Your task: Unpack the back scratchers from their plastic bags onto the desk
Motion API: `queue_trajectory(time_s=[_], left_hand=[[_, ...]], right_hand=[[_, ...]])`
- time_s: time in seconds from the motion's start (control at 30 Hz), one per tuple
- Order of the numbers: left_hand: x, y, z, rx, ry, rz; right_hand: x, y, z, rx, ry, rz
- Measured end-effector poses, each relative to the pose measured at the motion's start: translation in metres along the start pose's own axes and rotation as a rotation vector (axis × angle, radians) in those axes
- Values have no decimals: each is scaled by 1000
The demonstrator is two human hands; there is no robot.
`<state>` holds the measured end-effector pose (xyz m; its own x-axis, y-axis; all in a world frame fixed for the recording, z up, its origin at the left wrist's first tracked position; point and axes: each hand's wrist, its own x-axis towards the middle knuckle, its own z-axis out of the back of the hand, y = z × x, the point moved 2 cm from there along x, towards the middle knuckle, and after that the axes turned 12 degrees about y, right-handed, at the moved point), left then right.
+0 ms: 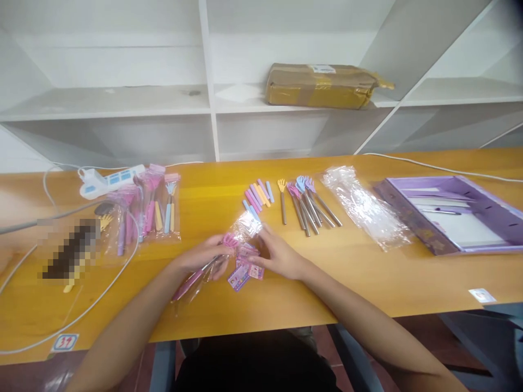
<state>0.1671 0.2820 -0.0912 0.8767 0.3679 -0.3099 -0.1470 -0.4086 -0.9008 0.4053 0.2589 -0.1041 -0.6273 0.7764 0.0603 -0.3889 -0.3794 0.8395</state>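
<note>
My left hand (208, 255) is closed around a pink back scratcher (192, 283) with a hand-shaped head, which lies in a clear plastic bag (245, 224). At the bag's far end, the thumb and fingers of my right hand (281, 255) pinch the plastic. Small purple-pink printed cards (239, 276) lie beneath and between my hands. Just beyond them are loose coloured handle sleeves (258, 195) in pink, purple, orange and blue. Several back scratchers with bare metal rods (310, 209) lie to their right, and a yellow-headed one (283, 201) sits apart.
Bagged back scratchers (153, 209) lie at left beside a white power strip (114, 179) and loose cables. Clear bags (365, 207) are piled at right, near a purple box (443, 247) holding papers and a pen. A taped carton (318, 90) rests on the shelf behind.
</note>
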Motion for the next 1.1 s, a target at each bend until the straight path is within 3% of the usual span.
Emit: queue_trajectory(time_s=[0.07, 0.1, 0.23, 0.37, 0.47, 0.6, 0.67, 0.77, 0.83, 0.9, 0.97, 1.03, 1.1], left_hand=[[3, 2, -5, 14, 117, 56], [4, 2, -8, 2, 173, 73], [3, -3, -14, 2, 295, 51], [3, -5, -10, 77, 303, 21], [4, -4, -7, 139, 249, -7], [5, -4, -10, 147, 264, 1], [5, -4, -13, 126, 304, 27], [4, -3, -16, 104, 300, 32], [3, -3, -17, 98, 294, 36], [3, -3, -17, 91, 299, 43], [3, -4, -17, 75, 305, 39], [4, -5, -16, 61, 308, 22], [4, -5, -15, 62, 291, 9]], right_hand=[[3, 7, -4, 108, 74, 44], [5, 9, -2, 161, 43, 38], [3, 14, 33, 208, -425, -64], [-8, 31, 72, 196, -598, -6], [-17, 40, 82, 376, -760, 67], [-17, 41, 67, 441, -524, 21], [-20, 34, 74, 445, -538, 8], [-33, 14, 126, 536, -781, 115], [-46, -3, 181, 582, -943, 160], [-60, -19, 236, 514, -1137, 111], [-72, -33, 280, 280, -1244, -117], [-78, -44, 303, 21, -1165, -425], [-79, -51, 309, -173, -1066, -617]])
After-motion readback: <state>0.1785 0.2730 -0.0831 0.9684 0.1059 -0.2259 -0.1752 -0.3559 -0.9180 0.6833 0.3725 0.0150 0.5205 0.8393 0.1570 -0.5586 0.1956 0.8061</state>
